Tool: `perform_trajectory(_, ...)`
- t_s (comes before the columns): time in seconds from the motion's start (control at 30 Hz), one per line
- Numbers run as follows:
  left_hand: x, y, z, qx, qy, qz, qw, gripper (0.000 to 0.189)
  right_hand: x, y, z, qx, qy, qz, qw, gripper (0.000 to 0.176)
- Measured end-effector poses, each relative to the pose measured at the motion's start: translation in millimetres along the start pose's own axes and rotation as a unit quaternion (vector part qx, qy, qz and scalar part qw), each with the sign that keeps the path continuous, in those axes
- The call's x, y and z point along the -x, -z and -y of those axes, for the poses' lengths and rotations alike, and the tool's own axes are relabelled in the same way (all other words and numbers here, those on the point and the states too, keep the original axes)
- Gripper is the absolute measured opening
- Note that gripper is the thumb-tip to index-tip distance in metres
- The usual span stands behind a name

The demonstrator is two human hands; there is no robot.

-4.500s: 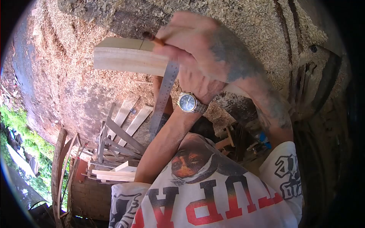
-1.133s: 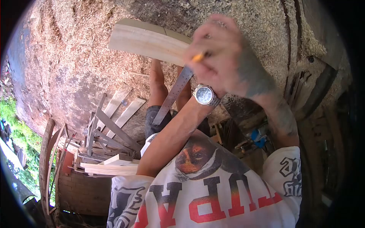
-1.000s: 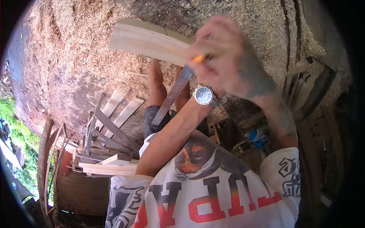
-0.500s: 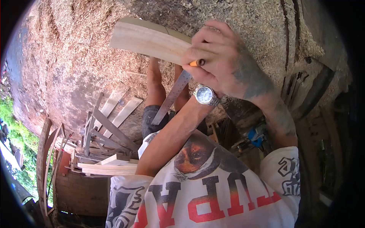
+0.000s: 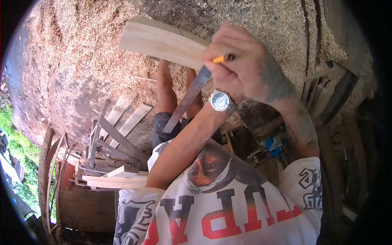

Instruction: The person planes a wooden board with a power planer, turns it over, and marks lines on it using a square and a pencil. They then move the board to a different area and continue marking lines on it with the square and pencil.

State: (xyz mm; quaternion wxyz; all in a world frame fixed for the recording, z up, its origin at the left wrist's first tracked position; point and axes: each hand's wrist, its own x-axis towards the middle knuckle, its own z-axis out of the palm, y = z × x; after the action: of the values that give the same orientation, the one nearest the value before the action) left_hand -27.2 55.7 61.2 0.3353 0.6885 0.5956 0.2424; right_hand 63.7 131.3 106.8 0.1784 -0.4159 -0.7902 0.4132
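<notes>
My right hand (image 5: 249, 61), the tattooed one, is closed around an orange pencil (image 5: 220, 59) with a dark end, over the right end of a pale, slightly curved board (image 5: 163, 43). A dark line crosses the board's upper edge. My left hand (image 5: 230, 86), below a silver watch (image 5: 221, 101), lies mostly behind my right hand, so its fingers are hidden. A metal ruler (image 5: 188, 98) with marks along it slants from beneath my hands down toward my lap. Its upper end is covered.
Wood shavings (image 5: 81, 45) cover much of the ground. Several loose boards (image 5: 130, 124) lean in a pile at left, above pale planks (image 5: 116, 181). A blue object (image 5: 273, 147) sits near my right elbow. Long timber (image 5: 341, 98) stands at the right.
My right hand and the pencil have shifted slightly up and to the right. More of the ruler's upper part now shows. The board and left forearm have barely moved.
</notes>
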Motion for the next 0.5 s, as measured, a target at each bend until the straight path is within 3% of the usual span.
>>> perform_trajectory(0.13,-3.3,1.5,-1.9,0.002,-0.006,0.001,1.000,0.034,-3.4,7.2,5.1,-0.003,-0.008,0.005,1.000,0.015)
perform_trajectory(0.23,-2.9,0.7,-2.0,0.002,-0.007,0.002,1.000,0.033,0.4,7.5,7.7,-0.001,-0.068,0.045,0.997,0.015)
perform_trajectory(0.33,-3.7,-0.4,-4.2,0.001,-0.006,-0.001,1.000,0.033,-1.0,4.7,6.5,0.015,-0.019,-0.019,1.000,0.014)
perform_trajectory(0.5,-3.2,-3.1,-6.4,0.003,-0.006,-0.001,1.000,0.032,-0.9,4.6,8.8,0.041,-0.017,0.005,0.999,0.015)
